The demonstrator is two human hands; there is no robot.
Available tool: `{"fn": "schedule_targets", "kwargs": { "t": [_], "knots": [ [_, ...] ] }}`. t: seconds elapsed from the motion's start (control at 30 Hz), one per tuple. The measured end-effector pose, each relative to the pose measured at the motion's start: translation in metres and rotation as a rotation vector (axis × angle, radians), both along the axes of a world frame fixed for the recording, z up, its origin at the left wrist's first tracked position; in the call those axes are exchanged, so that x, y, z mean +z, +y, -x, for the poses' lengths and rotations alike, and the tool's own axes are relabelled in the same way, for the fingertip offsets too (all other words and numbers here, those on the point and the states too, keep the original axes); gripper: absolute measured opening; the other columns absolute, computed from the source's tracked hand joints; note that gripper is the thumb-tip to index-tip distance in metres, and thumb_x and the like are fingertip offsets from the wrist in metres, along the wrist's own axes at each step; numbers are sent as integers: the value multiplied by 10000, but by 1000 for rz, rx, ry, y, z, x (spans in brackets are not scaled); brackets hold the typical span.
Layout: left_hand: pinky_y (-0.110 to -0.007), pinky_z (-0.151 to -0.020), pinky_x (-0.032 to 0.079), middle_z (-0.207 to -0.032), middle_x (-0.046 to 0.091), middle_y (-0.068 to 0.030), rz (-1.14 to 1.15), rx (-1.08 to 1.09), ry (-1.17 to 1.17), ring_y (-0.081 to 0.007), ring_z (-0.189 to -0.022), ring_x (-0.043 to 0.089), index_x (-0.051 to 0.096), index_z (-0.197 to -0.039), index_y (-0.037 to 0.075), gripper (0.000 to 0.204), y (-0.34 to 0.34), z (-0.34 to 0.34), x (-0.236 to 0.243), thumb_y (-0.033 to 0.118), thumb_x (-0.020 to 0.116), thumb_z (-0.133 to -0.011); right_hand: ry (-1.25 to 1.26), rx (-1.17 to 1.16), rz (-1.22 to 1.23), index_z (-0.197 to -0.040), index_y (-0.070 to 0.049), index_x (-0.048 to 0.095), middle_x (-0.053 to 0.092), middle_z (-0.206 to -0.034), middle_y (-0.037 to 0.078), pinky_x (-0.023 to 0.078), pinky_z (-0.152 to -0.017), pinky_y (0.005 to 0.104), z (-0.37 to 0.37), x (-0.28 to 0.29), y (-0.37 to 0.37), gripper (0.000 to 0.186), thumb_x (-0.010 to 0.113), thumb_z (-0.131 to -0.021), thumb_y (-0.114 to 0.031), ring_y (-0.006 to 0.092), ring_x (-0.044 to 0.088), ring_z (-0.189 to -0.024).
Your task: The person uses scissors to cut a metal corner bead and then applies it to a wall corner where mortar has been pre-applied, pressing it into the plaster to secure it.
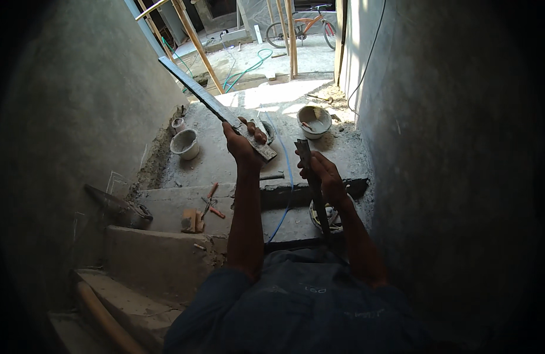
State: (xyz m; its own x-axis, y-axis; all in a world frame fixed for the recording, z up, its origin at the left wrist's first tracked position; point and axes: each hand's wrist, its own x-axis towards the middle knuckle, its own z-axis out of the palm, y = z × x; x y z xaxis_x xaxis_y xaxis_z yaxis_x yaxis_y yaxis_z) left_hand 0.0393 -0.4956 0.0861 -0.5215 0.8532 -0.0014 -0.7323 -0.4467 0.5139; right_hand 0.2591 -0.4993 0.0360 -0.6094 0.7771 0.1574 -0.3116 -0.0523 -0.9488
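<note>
My left hand [243,147] is closed around the lower end of a long, pale, plaster-spattered straight bar [193,85], which slants up and away to the left. Its near end looks squared off, just right of my fingers. In my right hand [328,180] is a dark, narrow strip [304,152] with a notched upper end, held steeply upright. The strip's lower part runs down toward my shirt, in front of a round container [314,215] on the step. The two pieces are apart. Partly behind my left hand stands another small container [269,131].
A pale bucket [184,144] stands at the left and another [314,122] at the right. Orange-handled pliers [216,211] lie by brown blocks [189,222]. A blue cord [291,183] crosses the concrete steps. Grey walls [426,147] flank me; wooden poles [291,41] and a bicycle [308,26] are beyond.
</note>
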Motion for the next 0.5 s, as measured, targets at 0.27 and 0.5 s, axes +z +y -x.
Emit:
{"fn": "schedule_targets", "kwargs": {
  "t": [0.27, 0.5],
  "knots": [
    [-359, -457, 395, -655, 422, -48, 33, 142, -36, -193, -476, 420, 382, -896, 108, 473, 9, -12, 7, 551, 267, -1015, 102, 26, -9, -1289, -41, 527, 592, -892, 43, 453, -678, 255, 0, 7, -4, 415, 343, -1042, -320, 98, 529, -736],
    [-352, -512, 423, -694, 440, -40, 33, 106, -60, -184, -527, 448, 398, -928, 99, 515, 15, -19, 2, 578, 229, -1016, 19, -214, -102, -1207, -69, 525, 530, -749, -8, 393, -543, 221, 4, 11, -20, 305, 410, -1045, -300, 43, 472, -625]
  ]
}}
